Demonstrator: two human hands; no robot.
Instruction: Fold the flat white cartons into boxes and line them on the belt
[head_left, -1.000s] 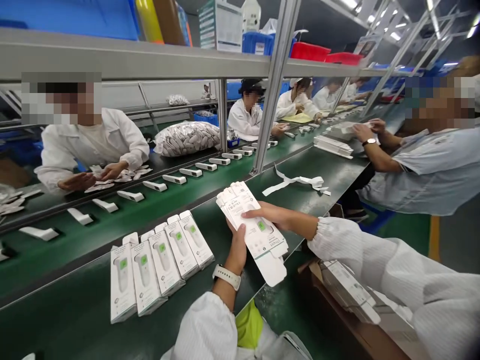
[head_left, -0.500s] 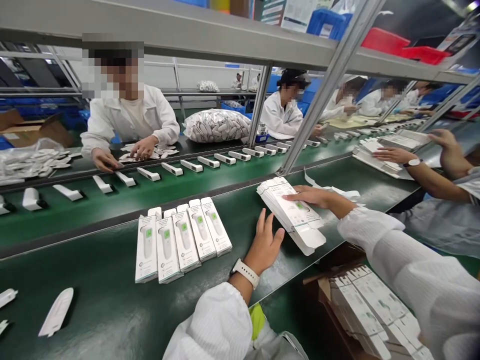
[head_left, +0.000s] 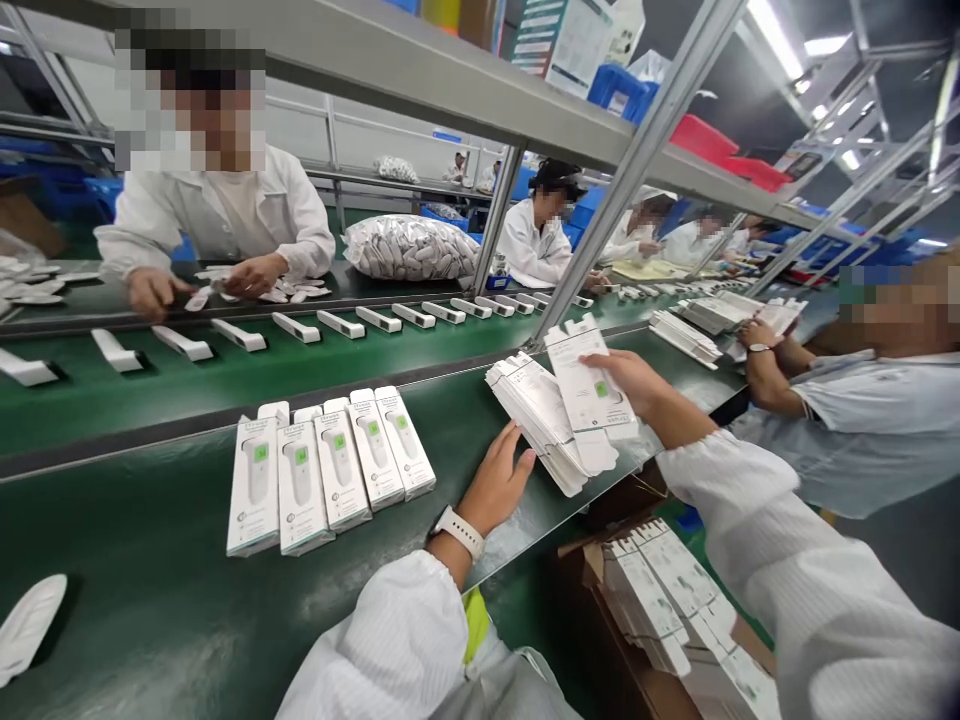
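My right hand (head_left: 628,385) is shut on a single flat white thermometer carton (head_left: 589,385), which stands tilted above the belt. Just left of it lies a stack of flat cartons (head_left: 531,420) on the green belt (head_left: 120,530). My left hand (head_left: 491,480) is beside the stack's lower edge, holding nothing, with its fingers apart. Further left, several finished thermometer boxes (head_left: 322,470) with green display pictures stand in a tight row.
Below the belt's right edge, an open cardboard box (head_left: 600,620) holds flat cartons. A co-worker's hands (head_left: 761,335) handle cartons across the belt. White thermometer parts (head_left: 240,335) line the far belt, beneath a metal shelf (head_left: 375,70). A bulging bag (head_left: 409,248) sits beyond.
The stack went from both hands onto the belt. My right hand has since lifted one carton off it, and my left hand has moved closer to the stack.
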